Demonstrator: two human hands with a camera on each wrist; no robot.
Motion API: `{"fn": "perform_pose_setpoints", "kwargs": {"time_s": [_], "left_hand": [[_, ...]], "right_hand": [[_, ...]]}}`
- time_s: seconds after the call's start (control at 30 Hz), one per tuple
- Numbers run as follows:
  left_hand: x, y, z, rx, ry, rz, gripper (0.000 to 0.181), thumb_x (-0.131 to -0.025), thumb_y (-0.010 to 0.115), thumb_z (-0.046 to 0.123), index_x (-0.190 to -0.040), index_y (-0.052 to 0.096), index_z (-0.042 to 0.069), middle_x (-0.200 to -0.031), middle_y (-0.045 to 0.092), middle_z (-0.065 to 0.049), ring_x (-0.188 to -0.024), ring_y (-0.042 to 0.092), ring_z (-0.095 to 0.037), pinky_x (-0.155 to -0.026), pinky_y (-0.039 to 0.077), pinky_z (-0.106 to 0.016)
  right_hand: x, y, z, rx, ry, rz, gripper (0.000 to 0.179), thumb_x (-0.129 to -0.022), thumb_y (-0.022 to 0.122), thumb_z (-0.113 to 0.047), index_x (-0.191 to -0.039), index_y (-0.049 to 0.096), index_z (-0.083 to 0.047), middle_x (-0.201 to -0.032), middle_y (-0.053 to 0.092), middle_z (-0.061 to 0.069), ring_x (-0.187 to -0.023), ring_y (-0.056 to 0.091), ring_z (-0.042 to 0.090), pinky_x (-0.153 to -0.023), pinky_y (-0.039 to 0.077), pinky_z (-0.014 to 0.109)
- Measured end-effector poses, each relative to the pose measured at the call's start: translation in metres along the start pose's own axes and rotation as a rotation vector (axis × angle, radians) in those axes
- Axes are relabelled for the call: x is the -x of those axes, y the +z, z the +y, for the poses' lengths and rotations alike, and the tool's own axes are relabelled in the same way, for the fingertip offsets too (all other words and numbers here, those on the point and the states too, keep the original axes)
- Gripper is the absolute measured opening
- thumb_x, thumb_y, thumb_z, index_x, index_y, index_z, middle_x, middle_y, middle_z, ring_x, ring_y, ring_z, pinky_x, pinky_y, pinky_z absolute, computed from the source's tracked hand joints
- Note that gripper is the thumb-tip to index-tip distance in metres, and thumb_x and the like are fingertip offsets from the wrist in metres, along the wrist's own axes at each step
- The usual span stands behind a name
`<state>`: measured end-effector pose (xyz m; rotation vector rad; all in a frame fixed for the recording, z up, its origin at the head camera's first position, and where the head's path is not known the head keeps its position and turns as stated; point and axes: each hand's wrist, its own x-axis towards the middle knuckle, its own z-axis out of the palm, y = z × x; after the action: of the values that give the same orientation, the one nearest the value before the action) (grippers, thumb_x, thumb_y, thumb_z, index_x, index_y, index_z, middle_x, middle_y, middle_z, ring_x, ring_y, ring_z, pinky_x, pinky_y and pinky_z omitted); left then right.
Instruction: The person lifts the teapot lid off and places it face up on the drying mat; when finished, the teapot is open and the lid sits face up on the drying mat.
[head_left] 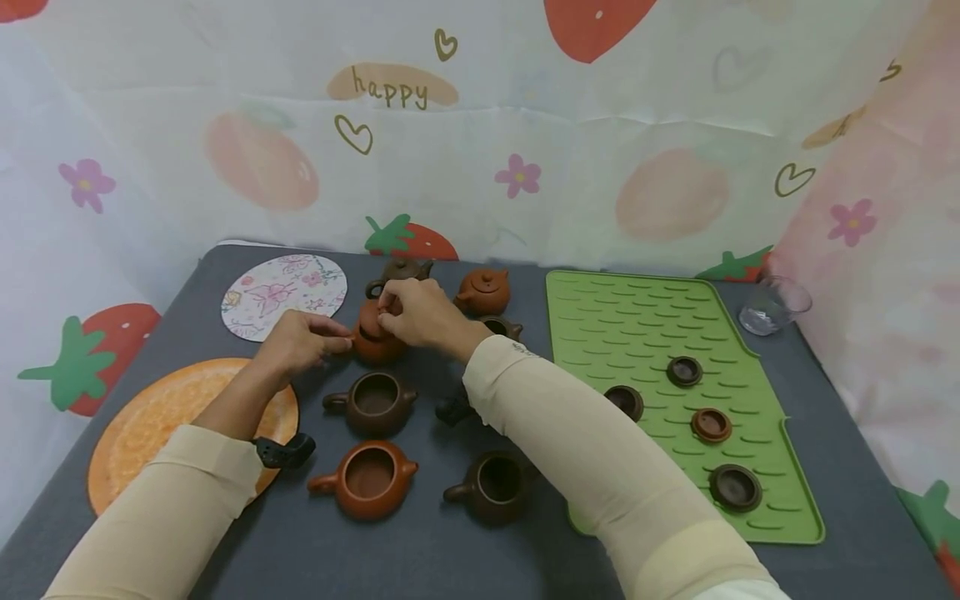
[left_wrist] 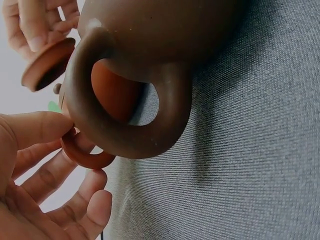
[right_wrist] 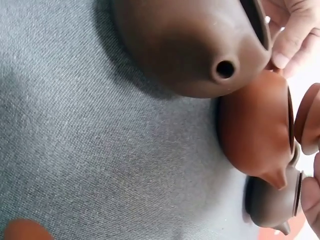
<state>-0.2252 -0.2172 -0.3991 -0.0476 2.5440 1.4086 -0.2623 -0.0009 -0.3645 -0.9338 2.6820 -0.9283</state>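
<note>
- Evidently, the left hand [head_left: 303, 340] has thumb and fingers pinching the handle [left_wrist: 90, 159] of a reddish-brown clay teapot [head_left: 377, 352].
- The right hand [head_left: 420, 312] pinches a matching lid [left_wrist: 46, 63], tilted at the teapot's opening; I cannot tell whether the two touch.
- That teapot sits upright on the dark grey tablecloth [head_left: 427, 558], toward the back left, between a lidless dark brown teapot [head_left: 374, 427] nearer the person and a lidded dark teapot [head_left: 406, 269] behind.
- A lidded orange-brown teapot [head_left: 484, 293] stands to its right, farther back.
- Nearer the person are a lidless orange-red teapot [head_left: 370, 507] and another dark, lidless teapot [head_left: 491, 508].
- Four loose lids lie on the green mat [head_left: 622, 317] at right, beside a clear glass [head_left: 767, 312].
</note>
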Motion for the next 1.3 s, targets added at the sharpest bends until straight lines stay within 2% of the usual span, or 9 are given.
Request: {"fn": "perform_pose_setpoints", "kwargs": {"time_s": [0.13,0.37,0.57,0.73,0.83,0.93,1.03,1.17,1.3], "left_hand": [[0.0,-0.001,0.0,-0.006,0.0,0.0,0.027,-0.09,0.07,0.013,-0.109,0.07,-0.006,-0.095,0.067,-0.011,-0.082,0.06,-0.029,-0.065,0.051,-0.035],[0.0,0.0,0.001,-0.007,-0.001,0.003,0.026,-0.09,0.071,0.012,-0.109,0.07,-0.005,-0.093,0.067,-0.01,-0.081,0.06,-0.029,-0.063,0.051,-0.034],[0.0,0.0,0.001,-0.018,-0.004,0.001,0.025,-0.09,0.071,0.012,-0.108,0.071,-0.005,-0.091,0.068,-0.01,-0.08,0.059,-0.029,-0.062,0.05,-0.034],[0.0,-0.001,0.002,-0.029,0.003,0.0,0.025,-0.089,0.071,0.012,-0.108,0.071,-0.004,-0.09,0.068,-0.009,-0.08,0.058,-0.029,-0.061,0.049,-0.032],[0.0,0.0,0.002,-0.034,0.011,0.002,0.025,-0.089,0.071,0.012,-0.107,0.071,-0.004,-0.089,0.068,-0.009,-0.081,0.057,-0.029,-0.06,0.048,-0.032],[0.0,0.0,0.002,-0.045,0.013,0.008,0.024,-0.089,0.071,0.013,-0.106,0.072,-0.004,-0.088,0.068,-0.009,-0.081,0.057,-0.029,-0.059,0.048,-0.032],[0.0,0.0,0.003,-0.055,0.01,0.01,0.024,-0.089,0.071,0.013,-0.107,0.072,-0.004,-0.09,0.068,-0.009,-0.082,0.057,-0.029,-0.061,0.049,-0.032],[0.001,0.0,0.004,-0.066,0.002,0.005,0.025,-0.089,0.071,0.013,-0.108,0.071,-0.004,-0.094,0.067,-0.011,-0.083,0.056,-0.028,-0.062,0.048,-0.032],[0.001,0.0,0.005,-0.066,0.003,0.005,0.025,-0.089,0.071,0.013,-0.108,0.071,-0.004,-0.094,0.067,-0.012,-0.082,0.055,-0.027,-0.061,0.047,-0.031]], "right_hand": [[0.003,-0.004,-0.001,-0.077,0.011,0.048,0.004,-0.094,0.063,-0.018,-0.094,0.061,-0.015,-0.082,0.059,-0.002,-0.066,0.055,0.014,-0.058,0.046,0.026],[0.011,-0.009,0.002,-0.26,0.1,0.082,0.005,-0.09,0.063,-0.017,-0.088,0.06,-0.014,-0.077,0.06,0.003,-0.06,0.051,0.02,-0.054,0.041,0.03],[0.016,-0.011,0.011,-0.37,0.097,0.077,0.005,-0.089,0.061,-0.012,-0.086,0.058,-0.01,-0.076,0.06,0.005,-0.061,0.048,0.018,-0.056,0.04,0.03],[0.022,-0.015,0.016,-0.522,0.098,0.06,0.006,-0.089,0.06,-0.007,-0.085,0.055,-0.006,-0.075,0.059,0.009,-0.062,0.049,0.022,-0.057,0.042,0.031],[0.026,-0.02,0.017,-0.631,0.102,0.039,0.006,-0.09,0.059,-0.004,-0.094,0.054,-0.004,-0.08,0.062,0.015,-0.071,0.056,0.029,-0.064,0.048,0.035],[0.03,-0.025,0.018,-0.723,0.096,0.011,0.021,-0.091,0.059,-0.003,-0.111,0.053,-0.005,-0.087,0.064,0.022,-0.081,0.06,0.036,-0.071,0.051,0.038],[0.034,-0.032,0.016,-0.789,0.083,-0.032,0.039,-0.091,0.058,-0.003,-0.128,0.052,-0.014,-0.093,0.064,0.027,-0.089,0.06,0.04,-0.075,0.052,0.038],[0.041,-0.039,0.013,-0.897,0.058,-0.098,0.048,-0.093,0.054,0.0,-0.136,0.052,-0.021,-0.088,0.059,0.028,-0.083,0.058,0.038,-0.072,0.05,0.038],[0.048,-0.044,0.011,-1.037,0.049,-0.137,0.044,-0.096,0.048,0.005,-0.135,0.053,-0.014,-0.076,0.051,0.019,-0.077,0.053,0.033,-0.067,0.044,0.036]]}}
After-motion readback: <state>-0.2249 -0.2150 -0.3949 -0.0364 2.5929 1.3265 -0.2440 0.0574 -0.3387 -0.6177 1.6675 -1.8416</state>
